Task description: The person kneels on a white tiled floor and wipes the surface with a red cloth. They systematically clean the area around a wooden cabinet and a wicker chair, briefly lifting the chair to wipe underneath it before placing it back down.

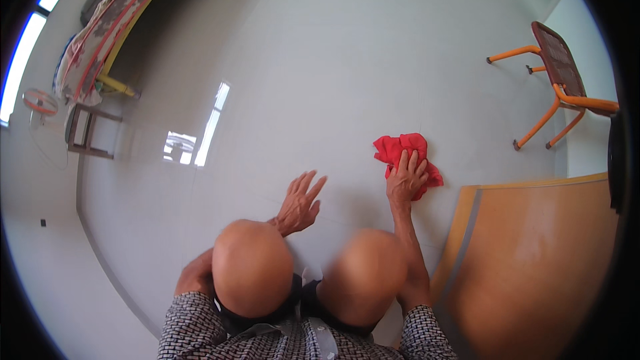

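My right hand [406, 180] lies on a crumpled red cloth [400, 145], pressing it against the pale, glossy floor [320, 85]. Its fingers are spread over the fabric, and folds of the cloth stick out past the fingertips and on both sides. My left hand [299, 206] hangs in front of my left knee with the fingers apart and nothing in them. Whether it touches the floor I cannot tell. Both my bent knees stand between my arms and partly hide the forearms.
Close on my right is a wooden panel [540, 240], its kind unclear. Beyond it stands a chair [557, 60] with orange legs. At the far left are a bed [120, 25] with a patterned cover, a wooden stool [87, 130] and a fan [40, 102]. Window light reflects off the floor.
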### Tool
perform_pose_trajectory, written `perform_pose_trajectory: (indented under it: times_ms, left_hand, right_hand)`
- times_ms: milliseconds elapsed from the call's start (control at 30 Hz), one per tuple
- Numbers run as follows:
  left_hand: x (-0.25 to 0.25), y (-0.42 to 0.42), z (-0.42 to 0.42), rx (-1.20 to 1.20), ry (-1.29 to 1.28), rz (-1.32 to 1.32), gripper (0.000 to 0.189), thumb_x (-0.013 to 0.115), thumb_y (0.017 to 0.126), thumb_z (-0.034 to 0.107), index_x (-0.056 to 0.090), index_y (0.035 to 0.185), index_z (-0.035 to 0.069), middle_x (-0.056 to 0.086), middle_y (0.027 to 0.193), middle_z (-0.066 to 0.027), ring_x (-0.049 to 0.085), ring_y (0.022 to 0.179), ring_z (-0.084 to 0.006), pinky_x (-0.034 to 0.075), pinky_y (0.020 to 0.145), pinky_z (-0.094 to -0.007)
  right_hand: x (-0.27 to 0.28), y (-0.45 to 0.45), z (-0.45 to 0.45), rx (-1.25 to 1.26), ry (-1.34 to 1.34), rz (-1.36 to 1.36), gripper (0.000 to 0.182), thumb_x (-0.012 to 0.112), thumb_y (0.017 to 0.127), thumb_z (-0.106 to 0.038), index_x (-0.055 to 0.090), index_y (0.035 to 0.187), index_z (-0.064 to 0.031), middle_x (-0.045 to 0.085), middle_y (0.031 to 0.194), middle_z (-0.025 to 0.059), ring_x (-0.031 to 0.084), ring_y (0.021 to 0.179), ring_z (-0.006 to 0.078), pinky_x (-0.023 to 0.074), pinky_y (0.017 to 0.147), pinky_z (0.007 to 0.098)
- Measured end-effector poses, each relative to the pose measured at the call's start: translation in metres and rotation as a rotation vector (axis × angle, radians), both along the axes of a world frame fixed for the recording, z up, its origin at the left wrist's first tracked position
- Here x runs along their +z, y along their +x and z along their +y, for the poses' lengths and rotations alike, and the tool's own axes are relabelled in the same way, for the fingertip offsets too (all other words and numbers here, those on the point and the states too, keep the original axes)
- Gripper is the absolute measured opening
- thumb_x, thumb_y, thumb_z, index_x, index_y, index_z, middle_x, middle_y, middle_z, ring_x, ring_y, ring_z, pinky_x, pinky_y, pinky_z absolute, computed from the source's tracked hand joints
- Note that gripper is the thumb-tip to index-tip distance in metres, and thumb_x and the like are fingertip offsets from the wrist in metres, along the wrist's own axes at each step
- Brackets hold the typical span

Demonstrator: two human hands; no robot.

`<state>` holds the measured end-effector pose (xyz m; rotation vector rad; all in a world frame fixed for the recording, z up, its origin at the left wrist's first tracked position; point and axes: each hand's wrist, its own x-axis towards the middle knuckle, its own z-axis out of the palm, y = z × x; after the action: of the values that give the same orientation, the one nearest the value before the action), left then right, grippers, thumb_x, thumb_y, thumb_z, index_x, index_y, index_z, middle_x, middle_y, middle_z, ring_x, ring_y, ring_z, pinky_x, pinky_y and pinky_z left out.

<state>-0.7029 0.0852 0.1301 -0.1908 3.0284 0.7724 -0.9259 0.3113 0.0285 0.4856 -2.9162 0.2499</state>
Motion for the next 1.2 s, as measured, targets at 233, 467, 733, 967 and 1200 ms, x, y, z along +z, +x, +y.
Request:
perform_pose_trajectory:
  times_ms: [233,467,733,967,1200]
  left_hand:
    - [0.032,-0.104,0.021,-0.147,0.150,0.110,0.060,0.072,0.098,0.021,0.055,0.155,0.011,0.039,0.165,-0.0303,0.039,0.150,-0.0538,0.033,0.123,-0.0649]
    - [-0.021,-0.153,0.062,-0.517,0.001,0.145,0.071,0.078,0.093,0.045,0.056,0.156,0.021,0.033,0.171,-0.0240,0.029,0.156,-0.0546,0.027,0.125,-0.0725]
    - [-0.076,-0.186,0.078,-0.733,-0.047,0.069,0.094,0.083,0.082,0.066,0.047,0.163,0.037,0.013,0.180,-0.0183,0.010,0.161,-0.0572,0.022,0.121,-0.0818]
    - [-0.105,-0.195,0.067,-0.754,-0.019,0.173,0.070,0.084,0.087,0.053,0.058,0.149,0.031,0.033,0.171,-0.0150,0.017,0.161,-0.0539,0.023,0.122,-0.0805]
    - [-0.114,-0.271,0.002,-0.396,-0.056,0.320,0.070,0.091,0.078,0.038,0.063,0.141,0.027,0.044,0.161,-0.0125,0.028,0.156,-0.0502,0.032,0.118,-0.0759]
  right_hand:
    - [-0.003,0.021,0.002,0.164,0.033,0.060,0.069,0.082,0.091,-0.027,0.056,0.153,-0.0114,0.049,0.162,0.0173,0.048,0.143,0.0500,0.0405,0.109,0.0657]
    - [0.015,0.062,0.032,0.270,-0.266,0.027,0.069,0.077,0.096,-0.029,0.052,0.154,-0.0027,0.047,0.162,0.0251,0.050,0.142,0.0480,0.0396,0.110,0.0657]
    - [0.000,0.193,0.090,-0.246,-0.173,-0.045,0.064,0.069,0.102,-0.029,0.050,0.155,0.0007,0.051,0.159,0.0272,0.046,0.148,0.0464,0.0351,0.117,0.0630]
    - [-0.014,0.212,0.084,-0.301,-0.022,-0.013,0.054,0.061,0.105,-0.024,0.053,0.151,0.0028,0.051,0.160,0.0238,0.046,0.148,0.0449,0.0355,0.117,0.0621]
    - [-0.019,0.204,0.096,-0.256,0.016,0.025,0.050,0.055,0.099,-0.012,0.055,0.148,0.0011,0.053,0.158,0.0222,0.047,0.148,0.0439,0.0348,0.118,0.0634]
